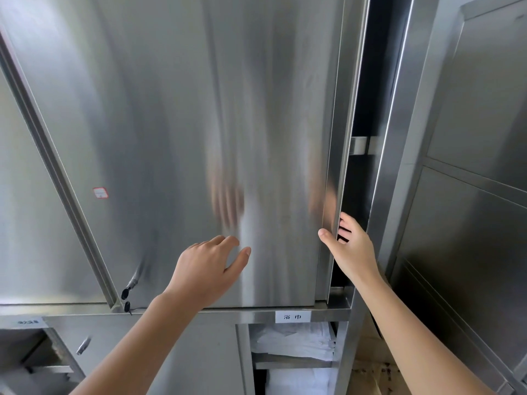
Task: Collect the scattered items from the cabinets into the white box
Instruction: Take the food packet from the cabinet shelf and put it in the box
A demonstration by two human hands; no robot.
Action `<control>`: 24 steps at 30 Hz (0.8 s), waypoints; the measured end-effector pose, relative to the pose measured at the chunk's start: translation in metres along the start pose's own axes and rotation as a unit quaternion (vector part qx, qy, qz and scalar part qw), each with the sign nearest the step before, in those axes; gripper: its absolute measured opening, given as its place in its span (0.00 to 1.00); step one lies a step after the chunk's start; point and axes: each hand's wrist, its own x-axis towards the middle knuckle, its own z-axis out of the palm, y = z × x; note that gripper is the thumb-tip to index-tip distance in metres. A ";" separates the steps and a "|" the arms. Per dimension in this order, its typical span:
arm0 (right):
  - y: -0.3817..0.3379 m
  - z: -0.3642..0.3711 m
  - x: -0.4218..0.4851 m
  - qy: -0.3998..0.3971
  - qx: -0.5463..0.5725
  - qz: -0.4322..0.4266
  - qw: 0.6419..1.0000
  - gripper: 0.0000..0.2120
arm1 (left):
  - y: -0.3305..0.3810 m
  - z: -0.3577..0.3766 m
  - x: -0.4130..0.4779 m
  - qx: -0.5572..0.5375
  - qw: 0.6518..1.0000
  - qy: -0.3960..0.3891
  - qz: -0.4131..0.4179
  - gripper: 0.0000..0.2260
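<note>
The right hand (349, 248) is gripping the door's (171, 138) right edge, thumb in front. The left hand (208, 270) is hovering open at the door's face.

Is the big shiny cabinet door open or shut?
The cabinet door is open a little: a dark gap shows beside its right edge, which the right hand grips.

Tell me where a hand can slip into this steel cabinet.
The dark gap between the stainless steel door and the right frame post, above the right hand, is free. The lower shelf is crowded with folded white towels.
</note>
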 end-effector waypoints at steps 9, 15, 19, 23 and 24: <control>0.000 0.009 -0.003 -0.024 -0.012 -0.021 0.999 0.38 | -0.004 0.000 -0.010 -0.002 1.000 0.008 -0.019 0.22; -0.004 0.027 -0.005 -0.061 -0.002 -0.029 0.998 0.39 | -0.019 -0.006 -0.021 0.020 0.999 0.007 -0.044 0.22; -0.009 0.046 -0.010 -0.077 0.025 -0.032 0.996 0.37 | -0.033 -0.012 -0.030 0.030 0.997 0.011 -0.064 0.22; -0.014 0.069 -0.015 -0.112 0.036 -0.039 0.992 0.36 | -0.048 -0.017 -0.042 0.058 0.994 0.008 -0.090 0.24; -0.017 0.076 -0.016 -0.118 0.039 -0.039 0.991 0.35 | -0.052 -0.018 -0.046 0.063 0.993 0.007 -0.095 0.24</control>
